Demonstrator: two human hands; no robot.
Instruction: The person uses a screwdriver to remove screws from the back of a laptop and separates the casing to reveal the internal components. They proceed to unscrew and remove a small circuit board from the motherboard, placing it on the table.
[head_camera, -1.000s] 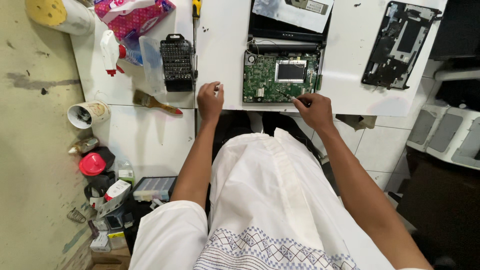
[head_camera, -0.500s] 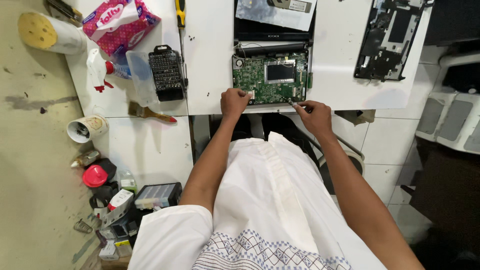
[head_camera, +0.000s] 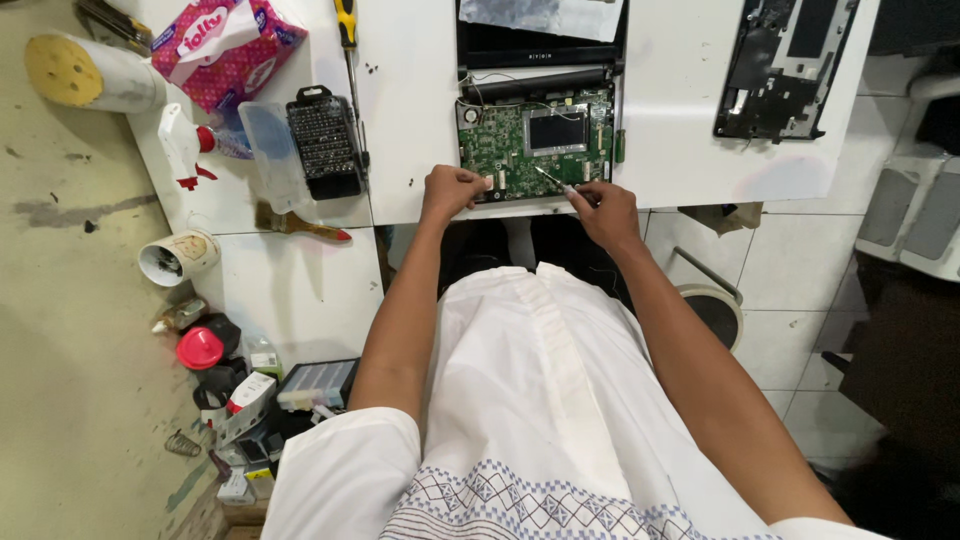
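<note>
Right hand (head_camera: 606, 212) gripping screwdriver (head_camera: 553, 182), circuit board (head_camera: 535, 150) beneath

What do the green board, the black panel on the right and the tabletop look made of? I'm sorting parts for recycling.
Green board: looks like a laminate circuit board, matte green with small metal parts. Black panel: probably moulded plastic, matte, with cut-outs. Tabletop: smooth white, likely laminate or painted board; cannot tell which. The right hand holds a thin metal-tipped tool over the board.
</note>
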